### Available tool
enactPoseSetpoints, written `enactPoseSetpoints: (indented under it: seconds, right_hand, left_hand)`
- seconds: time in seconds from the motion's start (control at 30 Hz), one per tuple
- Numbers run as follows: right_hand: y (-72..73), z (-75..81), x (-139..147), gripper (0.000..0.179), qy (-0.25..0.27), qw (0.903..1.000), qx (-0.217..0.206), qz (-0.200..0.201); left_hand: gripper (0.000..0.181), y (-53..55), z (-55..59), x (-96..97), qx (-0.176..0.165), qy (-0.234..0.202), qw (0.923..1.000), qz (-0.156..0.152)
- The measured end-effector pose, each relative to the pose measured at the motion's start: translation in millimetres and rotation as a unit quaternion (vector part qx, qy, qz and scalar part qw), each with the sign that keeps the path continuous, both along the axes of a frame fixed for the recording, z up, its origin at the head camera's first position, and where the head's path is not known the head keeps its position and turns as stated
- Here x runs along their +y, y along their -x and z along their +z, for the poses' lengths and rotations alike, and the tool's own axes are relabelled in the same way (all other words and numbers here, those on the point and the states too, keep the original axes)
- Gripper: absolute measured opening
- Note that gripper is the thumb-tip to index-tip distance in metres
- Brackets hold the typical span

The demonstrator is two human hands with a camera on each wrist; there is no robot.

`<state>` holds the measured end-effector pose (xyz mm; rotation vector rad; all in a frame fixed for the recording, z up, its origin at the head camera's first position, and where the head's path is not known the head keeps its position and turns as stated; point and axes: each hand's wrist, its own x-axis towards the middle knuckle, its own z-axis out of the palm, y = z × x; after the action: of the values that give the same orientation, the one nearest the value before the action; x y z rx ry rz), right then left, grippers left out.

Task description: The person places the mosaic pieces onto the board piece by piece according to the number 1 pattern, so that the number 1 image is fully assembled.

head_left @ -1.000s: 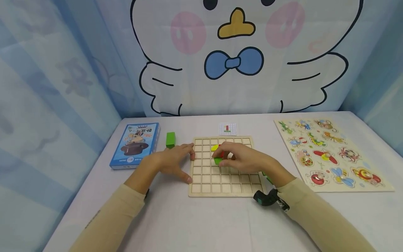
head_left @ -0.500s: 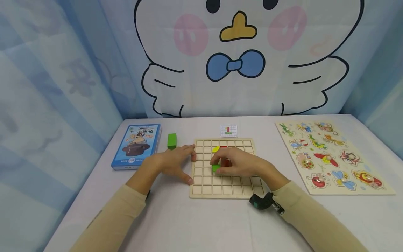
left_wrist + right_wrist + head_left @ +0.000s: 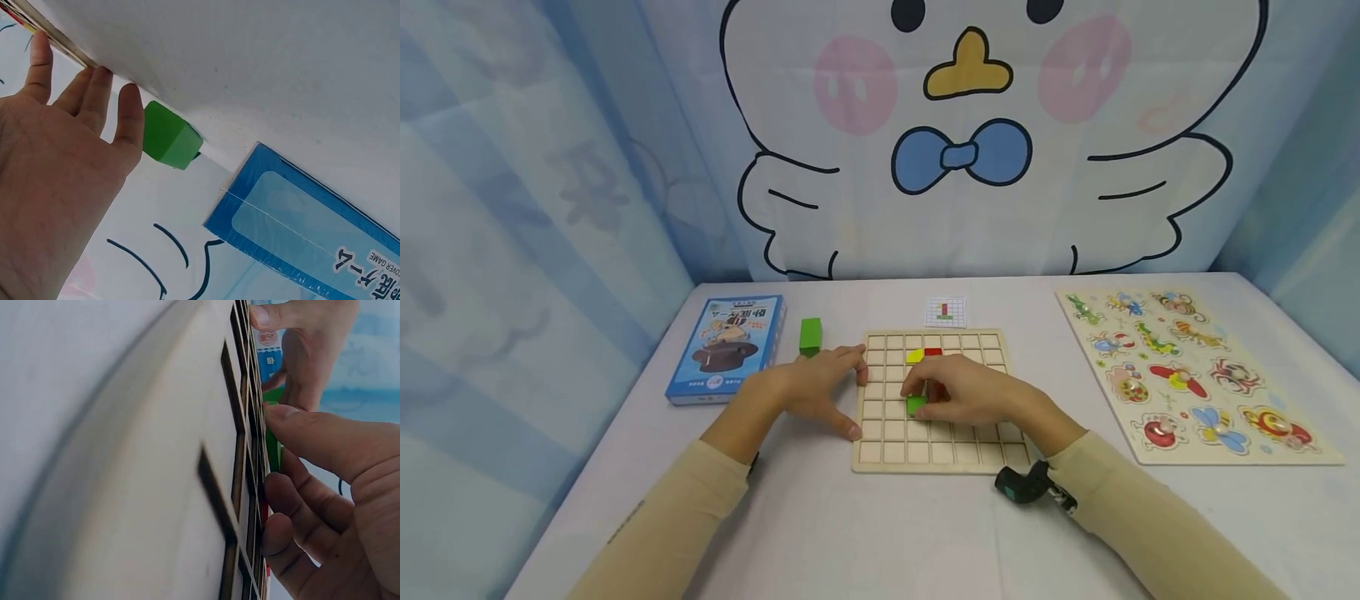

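Note:
My right hand (image 3: 973,392) pinches a small green block (image 3: 915,406) between thumb and fingers, low on the wooden grid board (image 3: 880,454). In the right wrist view the thumb lies on that green piece, and the other fingertips touch the board. Beyond the fingers, a yellow piece (image 3: 914,356) and a red piece (image 3: 933,352) sit side by side on the grid; more red shows partly under the hand. My left hand (image 3: 816,387) rests spread against the board's left edge, its fingers fairly straight and holding nothing.
A tall green block (image 3: 810,335) stands behind my left hand, near a blue game box (image 3: 724,350). A small pattern card (image 3: 945,312) lies beyond the board. To the right is an insect puzzle board (image 3: 1187,375). A patterned curtain (image 3: 962,225) hangs behind the table.
My right hand has moved a little toward me with the green block, which now sits lower on the grid. More of the red piece shows. The left hand stays at the edge.

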<state>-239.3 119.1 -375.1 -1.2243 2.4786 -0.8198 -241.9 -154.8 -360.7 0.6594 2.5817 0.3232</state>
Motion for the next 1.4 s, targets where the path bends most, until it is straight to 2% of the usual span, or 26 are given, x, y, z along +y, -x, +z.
enactPoseSetpoints:
  seconds: [0.37, 0.8, 1.2, 1.4]
  right_hand:
    - [-0.9, 0.9, -1, 0.025, 0.003, 0.9999, 0.015, 0.006]
    - [-2.6, 3.6, 1, 0.028, -0.007, 1.0000, -0.001, -0.003]
    - [-5.4, 9.1, 15, 0.024, 0.015, 0.9997, 0.017, 0.004]
    - [-8.1, 9.1, 30, 0.025, 0.040, 0.9992, 0.002, -0.009]
  left_hand:
    - [0.063, -2.3, 2.1, 0.4, -0.001, 0.000, 1.0000, 0.000]
    - [0.063, -1.7, -0.1, -1.1, 0.004, -0.005, 1.0000, -0.002]
    - [0.063, -1.8, 1.8, -0.4, 0.002, -0.001, 1.0000, 0.005]
    - [0.063, -1.3, 0.7, -0.4, 0.000, -0.005, 1.0000, 0.003]
